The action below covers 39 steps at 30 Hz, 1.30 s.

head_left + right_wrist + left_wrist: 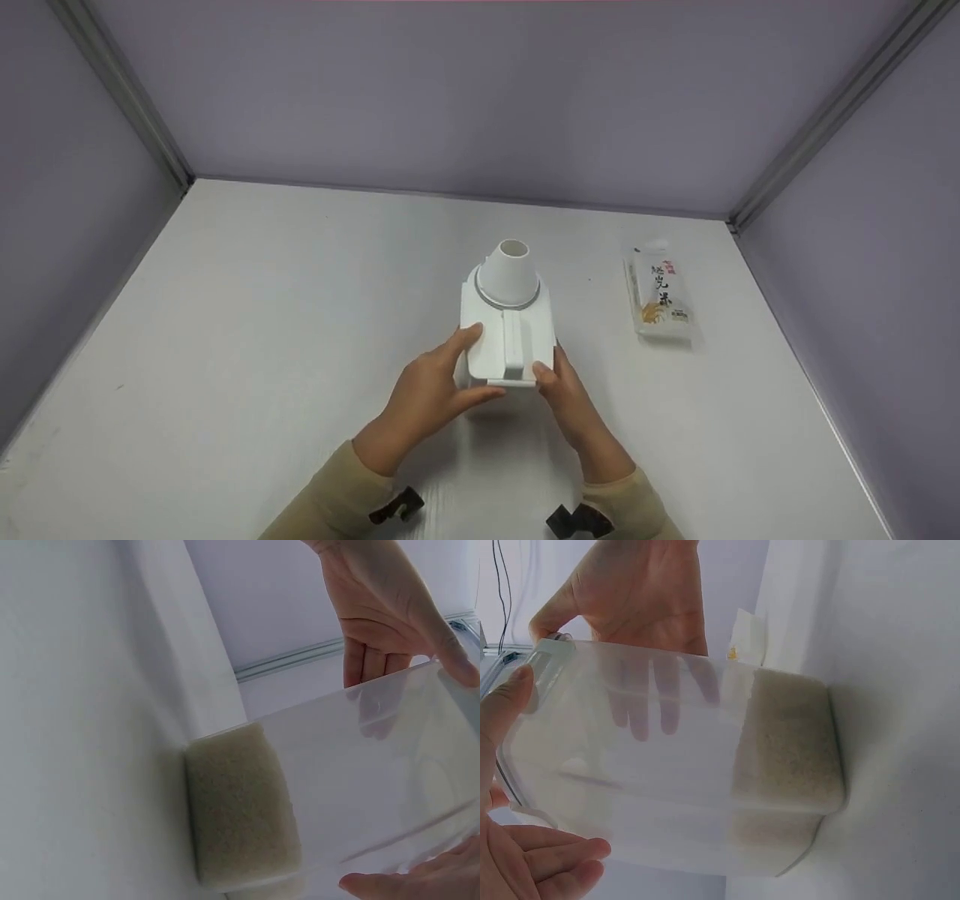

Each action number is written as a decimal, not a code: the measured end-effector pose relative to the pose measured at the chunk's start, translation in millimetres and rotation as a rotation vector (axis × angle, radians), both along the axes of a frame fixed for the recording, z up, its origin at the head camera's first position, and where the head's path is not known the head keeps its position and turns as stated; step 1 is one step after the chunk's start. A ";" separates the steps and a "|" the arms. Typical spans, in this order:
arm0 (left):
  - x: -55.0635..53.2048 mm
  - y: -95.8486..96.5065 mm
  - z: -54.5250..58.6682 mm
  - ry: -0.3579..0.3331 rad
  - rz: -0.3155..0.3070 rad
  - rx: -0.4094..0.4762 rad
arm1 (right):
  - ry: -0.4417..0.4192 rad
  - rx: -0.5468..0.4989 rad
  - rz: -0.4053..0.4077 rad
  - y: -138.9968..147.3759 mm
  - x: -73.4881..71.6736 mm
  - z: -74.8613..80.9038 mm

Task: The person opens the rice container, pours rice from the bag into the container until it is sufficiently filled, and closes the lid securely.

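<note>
A clear plastic rice container [660, 772] with a white lid [489, 352] stands upright in front of me. A layer of rice [244, 817] fills its lower part. On the back of the lid sits a white tapered cup [510, 279], narrow end up. My left hand [426, 390] grips the lid's near left corner, thumb along the front edge. My right hand [574, 401] holds the near right corner, its thumb on the lid's edge and its fingers along the side wall. Whether the base touches the table is hard to tell.
A transparent packet [661, 296] with dark printed characters lies on the white table [285, 300] to the right. Grey panels [465, 105] enclose the table at the back and both sides. Black straps hang at both sleeve cuffs.
</note>
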<state>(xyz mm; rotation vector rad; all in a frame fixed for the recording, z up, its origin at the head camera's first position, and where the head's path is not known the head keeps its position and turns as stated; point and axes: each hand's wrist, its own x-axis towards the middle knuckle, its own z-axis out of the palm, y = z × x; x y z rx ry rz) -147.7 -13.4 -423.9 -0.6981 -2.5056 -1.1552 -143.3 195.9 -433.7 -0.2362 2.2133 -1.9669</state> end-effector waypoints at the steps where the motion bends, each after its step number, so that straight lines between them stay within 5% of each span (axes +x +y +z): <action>1: -0.3 0.2 0.5 -0.009 -0.001 -0.002 | 0.002 0.000 -0.001 0.2 -0.3 0.2; 19: -18.2 -1.2 0.3 -0.037 -0.039 -0.032 | 0.016 -0.003 -0.036 -0.8 -14.3 -0.3; 39: -45.2 -0.7 -2.1 -0.155 -0.043 -0.015 | -0.013 0.026 -0.069 0.0 -38.9 -2.6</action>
